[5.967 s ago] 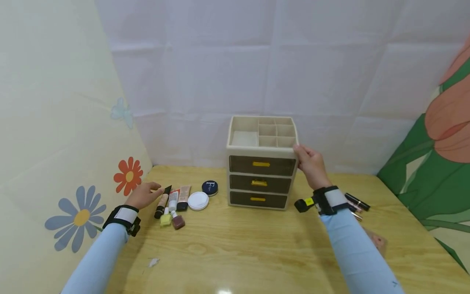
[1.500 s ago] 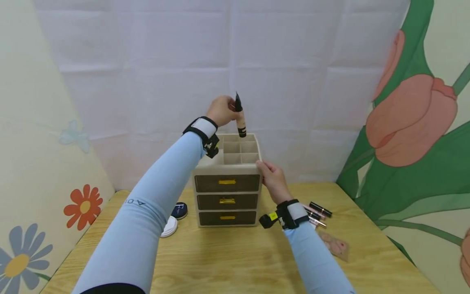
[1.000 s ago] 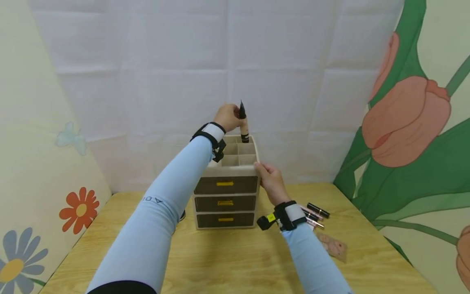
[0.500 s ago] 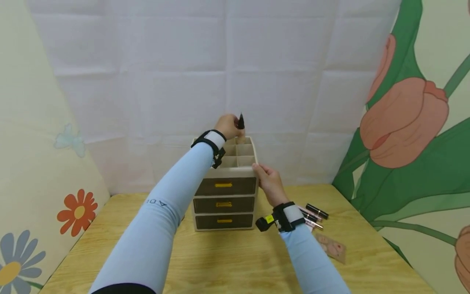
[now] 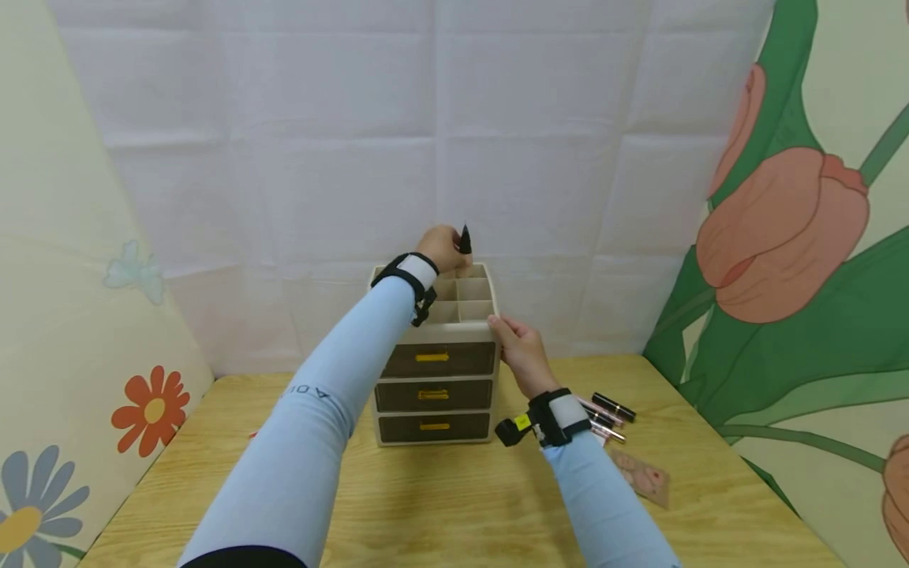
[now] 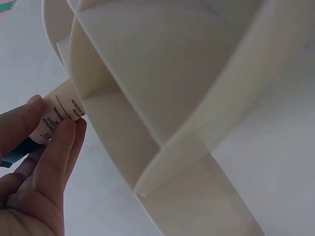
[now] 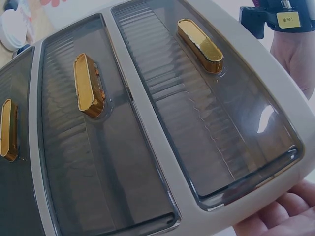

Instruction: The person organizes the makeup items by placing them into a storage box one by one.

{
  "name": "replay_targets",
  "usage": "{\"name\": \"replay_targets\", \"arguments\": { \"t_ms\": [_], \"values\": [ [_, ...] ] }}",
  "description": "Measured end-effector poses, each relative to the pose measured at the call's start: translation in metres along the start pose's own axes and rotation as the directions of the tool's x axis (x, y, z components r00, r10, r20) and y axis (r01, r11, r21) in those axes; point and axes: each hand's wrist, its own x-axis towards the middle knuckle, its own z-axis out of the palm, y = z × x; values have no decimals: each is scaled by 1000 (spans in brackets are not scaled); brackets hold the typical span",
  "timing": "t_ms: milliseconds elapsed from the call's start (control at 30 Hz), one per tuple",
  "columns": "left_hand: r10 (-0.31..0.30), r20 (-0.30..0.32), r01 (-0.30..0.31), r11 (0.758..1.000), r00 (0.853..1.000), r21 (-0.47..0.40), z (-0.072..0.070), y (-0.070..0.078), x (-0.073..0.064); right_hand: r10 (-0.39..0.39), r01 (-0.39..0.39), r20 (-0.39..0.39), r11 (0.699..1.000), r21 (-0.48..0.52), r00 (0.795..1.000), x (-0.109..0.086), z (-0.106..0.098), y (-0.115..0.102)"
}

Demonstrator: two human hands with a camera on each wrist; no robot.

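My left hand [image 5: 439, 248] pinches a beige concealer tube [image 6: 64, 101] with a dark pointed end [image 5: 465, 239], held upright over the back right of the cosmetics organizer [image 5: 433, 335]. The tube's lower part is down among the back compartments, hidden by a wall in the left wrist view. My right hand [image 5: 524, 356] grips the organizer's front right edge, thumb near the top corner and fingers along the side. Three dark see-through drawers [image 7: 103, 147] with gold handles [image 7: 87, 86] are closed. The front compartments [image 5: 474, 312] hold nothing visible.
On the table's right lie several slim cosmetic tubes [image 5: 614, 407] and a pinkish flat card-like item [image 5: 642, 478]. My left forearm hides most of the table's left side; a round white compact [image 7: 14, 29] shows there in the right wrist view. A white cloth hangs behind.
My left hand took the tube from the left group, carried it over the organizer, then lowered it at the back right. The right hand stays on the organizer's edge.
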Motion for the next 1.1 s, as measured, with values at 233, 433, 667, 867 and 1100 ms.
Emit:
{"name": "replay_targets", "arguments": {
  "t_ms": [233, 433, 667, 867, 1100],
  "values": [
    [-25, 11, 26, 999, 1000, -45, -4, -5, -4, -3, 3, 16, 1000, -9, 1000, 3, 1, 2],
    [-15, 14, 15, 1000, 1000, -20, -17, -4, -10, 3, -2, 20, 1000, -13, 1000, 4, 1, 3],
    [10, 3, -10, 999, 1000, -50, -40, -5, -22, -20, 22, 46, 999, -46, 999, 9, -5, 2],
    [36, -7, -36, 994, 999, -104, -58, -15, -32, -16, 27, 114, 996, -90, 993, 16, -15, 1],
    [29, -60, -37, 991, 998, -131, -79, -34, -57, -31, 41, 195, 998, -48, 980, 21, -21, -1]
  ]
}}
